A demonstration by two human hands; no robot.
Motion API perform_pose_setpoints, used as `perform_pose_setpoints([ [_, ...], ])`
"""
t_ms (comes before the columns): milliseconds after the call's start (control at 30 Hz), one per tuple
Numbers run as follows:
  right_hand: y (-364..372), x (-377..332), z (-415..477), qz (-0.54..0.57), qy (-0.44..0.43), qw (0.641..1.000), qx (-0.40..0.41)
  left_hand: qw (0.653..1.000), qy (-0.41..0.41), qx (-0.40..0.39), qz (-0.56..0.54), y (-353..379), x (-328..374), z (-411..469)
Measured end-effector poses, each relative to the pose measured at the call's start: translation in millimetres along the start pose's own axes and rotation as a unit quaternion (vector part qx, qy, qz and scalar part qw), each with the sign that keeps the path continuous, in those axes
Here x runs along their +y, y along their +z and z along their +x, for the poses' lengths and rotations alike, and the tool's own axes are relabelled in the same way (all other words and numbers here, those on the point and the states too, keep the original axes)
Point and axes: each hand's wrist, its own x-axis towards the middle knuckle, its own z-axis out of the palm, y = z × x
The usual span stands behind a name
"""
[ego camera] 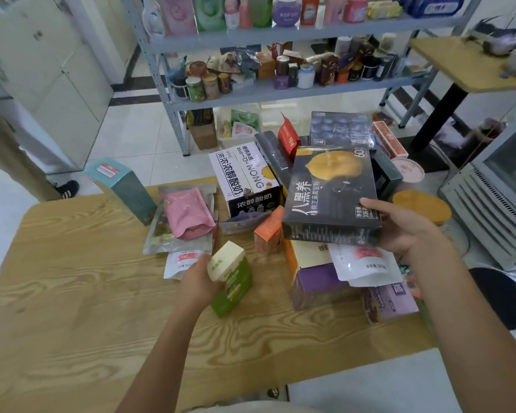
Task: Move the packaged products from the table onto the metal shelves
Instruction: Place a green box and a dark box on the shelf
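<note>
Right hand point(405, 231) is clamped on the near corner of a dark flat box point(331, 186), thumb laid on top. The box is held over the heap at the right side of the table point(72, 293). Left hand point(197, 281) is wrapped round a small green-and-cream carton point(231, 281), which is tilted near the middle of the table (whether it's lifted clear of the wood can't be called from this angle).

So two packages are picked up, but neither has been brought to the metal shelves point(280, 90), which are seen well apart across a strip of floor.

Progress-wise, plenty looks to be left. A black-and-white carton point(245, 180), a pink pouch point(188, 213), a teal box point(125, 189), an orange box point(270, 231), a white pouch point(367, 263) and a purple box point(319, 284) are all parked on the table, with more stacked behind.

The shelves are well filled with jars, bottles and packs, though what came off this table can't be told. Going by the pile, the job would be put at early-to-middle at best.
</note>
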Motion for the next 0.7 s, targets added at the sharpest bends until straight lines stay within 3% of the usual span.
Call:
perform_pose_setpoints([
  [133,12,6,1,0.14,-0.001,0.987,-0.084,0.998,-0.01,0.024,-0.063,-10,-8,-7],
  [233,28,18,2,0.185,-0.032,0.972,-0.139,0.988,-0.021,0.053,-0.141,-24,-16,-13],
  [500,102,37,-13,0.17,-0.1,0.941,-0.274,0.953,-0.041,0.171,-0.248,-95,-39,-44],
  [700,183,84,-9,0.103,-0.048,0.93,-0.349,0.907,-0.046,0.25,-0.337,-157,-97,-101],
])
